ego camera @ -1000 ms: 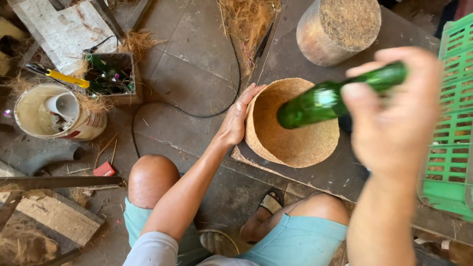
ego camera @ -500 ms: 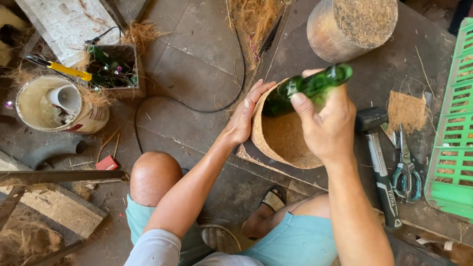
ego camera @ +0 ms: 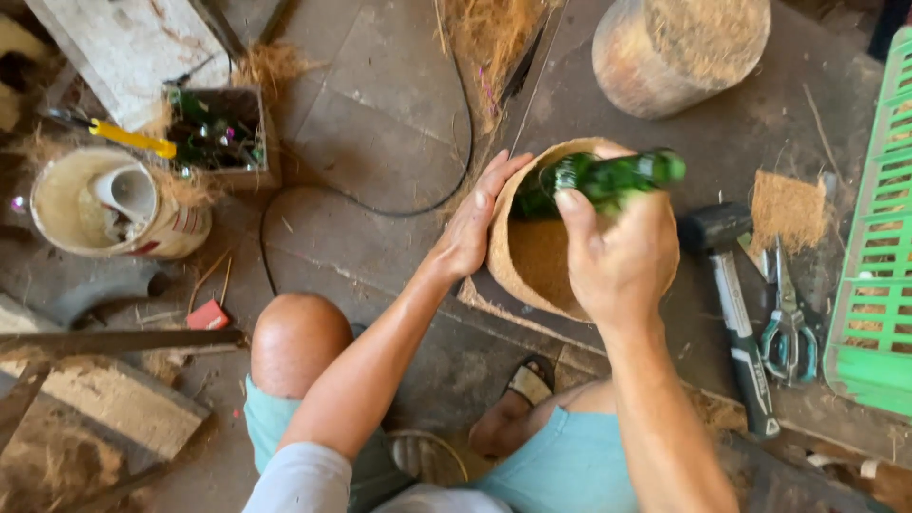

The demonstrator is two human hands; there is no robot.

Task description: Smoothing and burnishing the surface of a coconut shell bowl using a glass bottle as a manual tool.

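A round pot of brown coconut fibre (ego camera: 532, 266) stands on a dark board in front of me. My left hand (ego camera: 470, 228) lies flat against its left outer wall, fingers spread. My right hand (ego camera: 617, 256) grips a green glass bottle (ego camera: 594, 180) around its middle. The bottle lies nearly sideways, its thick end pressed against the inside of the pot's left wall, across from my left palm. My bare knees and light blue shorts show below.
A black mallet (ego camera: 736, 313), scissors (ego camera: 784, 328) and a square fibre patch (ego camera: 784, 209) lie right of the pot, beside a green plastic crate (ego camera: 879, 275). A fibre-covered cylinder (ego camera: 679, 47) stands behind. On the left sit a white bucket (ego camera: 104, 204), a box of bottles (ego camera: 214, 138) and a black cable (ego camera: 380, 204).
My right hand came down from near the camera with the bottle and pushed its thick end inside the pot against the left wall. The left hand stayed on the pot.
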